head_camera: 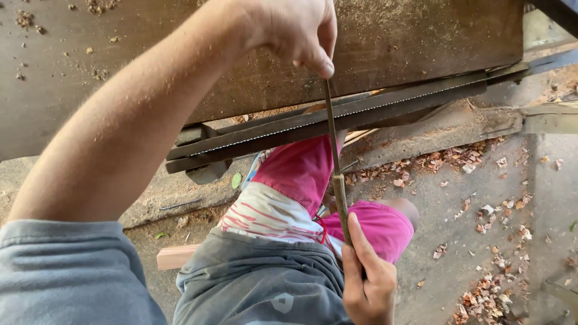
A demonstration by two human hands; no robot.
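Sawdust-strewn bench: both hands clenched on a file, left hand at tip, right hand at handle, across a saw blade.

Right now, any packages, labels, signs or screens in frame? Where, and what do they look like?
No packages, signs or screens in view.
Only mark: a small pale shield-shaped logo on the grey shirt, bottom centre.
Nearest things carry no label: the thin file held between the left hand and right hand, and the toothed saw blade it crosses, clamped between dark bars.

The file's handle end is hidden inside the right hand.
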